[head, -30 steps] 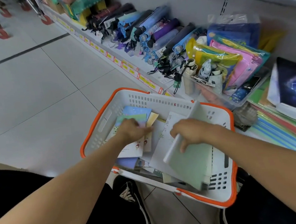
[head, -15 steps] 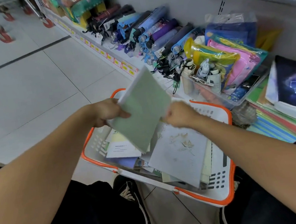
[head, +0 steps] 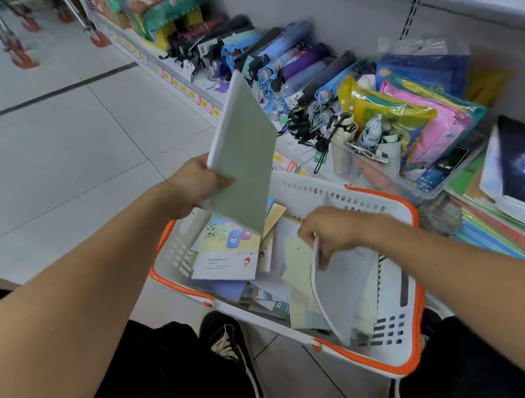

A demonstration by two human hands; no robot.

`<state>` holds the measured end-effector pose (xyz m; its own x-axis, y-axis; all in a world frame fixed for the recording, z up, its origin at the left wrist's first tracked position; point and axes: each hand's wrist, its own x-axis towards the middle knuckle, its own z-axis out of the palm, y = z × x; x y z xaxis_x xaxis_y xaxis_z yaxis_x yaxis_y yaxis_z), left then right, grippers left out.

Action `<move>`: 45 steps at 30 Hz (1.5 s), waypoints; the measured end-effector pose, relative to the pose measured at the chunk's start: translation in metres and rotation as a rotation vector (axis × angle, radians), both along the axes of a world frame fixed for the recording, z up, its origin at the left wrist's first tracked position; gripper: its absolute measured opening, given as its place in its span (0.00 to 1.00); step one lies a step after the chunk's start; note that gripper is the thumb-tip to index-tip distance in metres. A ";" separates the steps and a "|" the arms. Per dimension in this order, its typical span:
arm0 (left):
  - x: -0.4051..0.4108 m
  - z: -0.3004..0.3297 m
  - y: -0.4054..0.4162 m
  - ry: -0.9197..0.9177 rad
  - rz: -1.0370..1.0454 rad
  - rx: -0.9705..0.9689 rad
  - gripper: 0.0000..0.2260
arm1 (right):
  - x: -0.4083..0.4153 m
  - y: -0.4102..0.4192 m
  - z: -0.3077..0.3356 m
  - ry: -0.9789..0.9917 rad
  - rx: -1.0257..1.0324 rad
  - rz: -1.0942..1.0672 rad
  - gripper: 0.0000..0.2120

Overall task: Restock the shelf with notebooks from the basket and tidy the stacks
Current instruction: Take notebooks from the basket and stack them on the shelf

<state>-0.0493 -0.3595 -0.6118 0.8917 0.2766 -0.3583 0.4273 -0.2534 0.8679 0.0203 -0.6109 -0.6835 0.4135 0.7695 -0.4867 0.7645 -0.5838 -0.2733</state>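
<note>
One green notebook (head: pixel 244 155) out, pinched in my left hand (head: pixel 194 186) — right hand (head: pixel 331 229) fingers curl round another; basket (head: pixel 395 362) mostly full, shelving barely begun.

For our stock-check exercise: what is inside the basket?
The basket holds loose notebooks piled over each other; the right hand lifts one. Lower layers are covered.

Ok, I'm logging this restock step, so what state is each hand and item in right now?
left hand: grips the green notebook
green notebook: lifted above the basket, tilted
right hand: pinches the pale notebook's edge
pale notebook: in the basket, one edge raised
basket: on the floor, holding loose notebooks
shelf stack: lying flat
</note>
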 end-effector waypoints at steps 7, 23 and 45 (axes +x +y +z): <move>0.006 0.041 -0.041 -0.132 -0.077 -0.199 0.14 | 0.003 -0.018 0.182 -0.369 0.490 -0.129 0.13; 0.003 0.147 -0.116 -0.291 -0.258 -0.252 0.20 | 0.021 -0.019 0.226 -0.410 0.849 0.043 0.29; 0.022 0.201 -0.072 -0.551 -0.268 -0.230 0.15 | 0.027 -0.042 0.259 0.139 1.608 -0.768 0.19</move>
<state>-0.0274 -0.4312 -0.4105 0.9890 -0.0104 0.1478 -0.1482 -0.0705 0.9864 0.0476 -0.6531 -0.4244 0.8976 0.1492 0.4147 0.4006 0.1161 -0.9089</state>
